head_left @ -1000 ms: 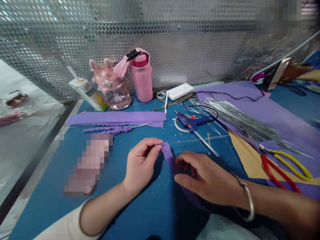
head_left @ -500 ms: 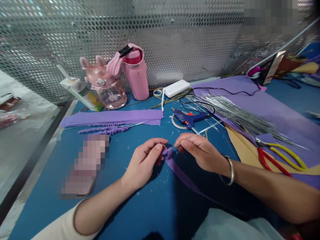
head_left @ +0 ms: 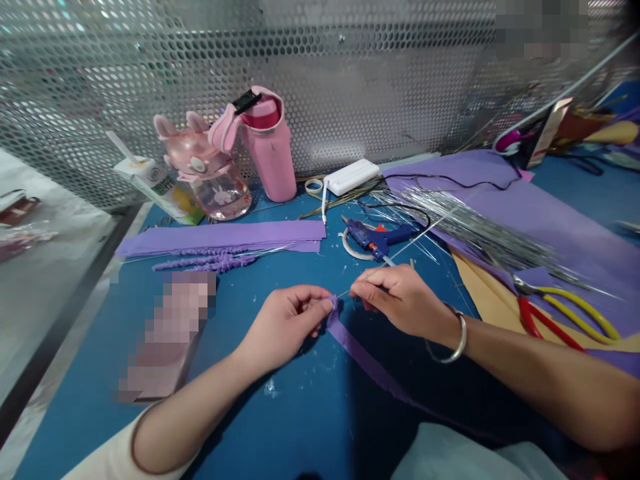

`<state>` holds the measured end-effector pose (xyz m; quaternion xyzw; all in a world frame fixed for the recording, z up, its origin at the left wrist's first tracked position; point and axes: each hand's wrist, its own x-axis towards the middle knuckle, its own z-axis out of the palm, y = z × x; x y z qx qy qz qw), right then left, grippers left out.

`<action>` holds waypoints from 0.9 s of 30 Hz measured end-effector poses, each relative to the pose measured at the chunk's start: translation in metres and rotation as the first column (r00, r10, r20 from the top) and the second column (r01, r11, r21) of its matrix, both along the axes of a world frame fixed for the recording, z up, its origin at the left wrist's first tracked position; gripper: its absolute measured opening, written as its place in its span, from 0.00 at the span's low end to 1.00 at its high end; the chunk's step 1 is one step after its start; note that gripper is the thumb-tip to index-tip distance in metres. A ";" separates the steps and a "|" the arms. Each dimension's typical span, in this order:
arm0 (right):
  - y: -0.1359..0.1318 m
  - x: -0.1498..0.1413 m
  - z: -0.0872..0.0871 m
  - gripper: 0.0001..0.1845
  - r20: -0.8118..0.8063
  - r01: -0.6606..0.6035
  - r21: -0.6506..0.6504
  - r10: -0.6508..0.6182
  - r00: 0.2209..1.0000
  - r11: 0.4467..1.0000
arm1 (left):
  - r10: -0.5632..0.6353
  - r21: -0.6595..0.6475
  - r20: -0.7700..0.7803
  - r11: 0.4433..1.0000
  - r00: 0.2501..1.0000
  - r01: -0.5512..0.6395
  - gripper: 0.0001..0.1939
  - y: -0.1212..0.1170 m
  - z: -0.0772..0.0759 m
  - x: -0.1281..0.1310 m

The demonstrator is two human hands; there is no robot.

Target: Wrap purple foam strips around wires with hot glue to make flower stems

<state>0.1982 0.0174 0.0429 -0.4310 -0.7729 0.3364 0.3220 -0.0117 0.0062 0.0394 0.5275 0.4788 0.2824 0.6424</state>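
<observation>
My left hand (head_left: 290, 323) pinches the gathered end of a purple paper strip (head_left: 363, 353) between thumb and fingertips. From that end the strip trails down to the right over the blue table. A thin wire (head_left: 425, 231) runs out of the purple end, and my right hand (head_left: 400, 300) is closed on it a little to the right. The wire slants up and to the right, past a blue glue gun (head_left: 373, 237). Several fringed purple sprigs on wires (head_left: 213, 259) lie left of my hands, beside a stack of flat purple strips (head_left: 225, 237).
A pink bottle (head_left: 273, 157), a rabbit-eared cup (head_left: 215, 180) and a drink carton (head_left: 157, 190) stand along the perforated metal panel (head_left: 350, 87). At right lie a bundle of wires (head_left: 490, 227), pliers (head_left: 565, 310) and purple sheets (head_left: 465, 170). A blurred pinkish object (head_left: 167, 340) lies at left.
My left fingers have closed more over the purple end, so less of it shows. The wire in my right hand now points more steeply upward.
</observation>
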 end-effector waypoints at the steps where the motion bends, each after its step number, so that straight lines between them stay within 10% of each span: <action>1: 0.002 0.001 0.002 0.20 0.046 -0.026 -0.004 0.026 0.999 1.000 | 0.013 0.049 -0.042 0.999 0.999 -0.011 0.14 0.000 0.000 0.000; 7: 0.008 0.006 0.003 0.11 0.212 -0.183 -0.001 0.179 0.961 0.983 | 0.047 0.112 -0.081 0.993 0.996 -0.038 0.14 0.001 0.002 -0.001; 14: 0.000 -0.009 -0.008 0.10 -0.272 -0.344 -0.435 0.243 0.931 0.832 | -0.024 0.011 0.041 1.000 0.999 0.023 0.15 0.003 0.003 -0.002; 20: -0.002 -0.007 -0.004 0.10 -0.192 -0.249 -0.392 0.186 0.964 0.886 | 0.094 0.181 -0.106 0.981 0.990 -0.074 0.11 -0.001 0.003 0.001; 27: -0.006 -0.013 -0.001 0.13 -0.251 -0.231 -0.445 0.127 0.960 0.865 | 0.363 0.739 -0.290 0.672 0.885 -0.034 0.07 -0.010 -0.009 0.003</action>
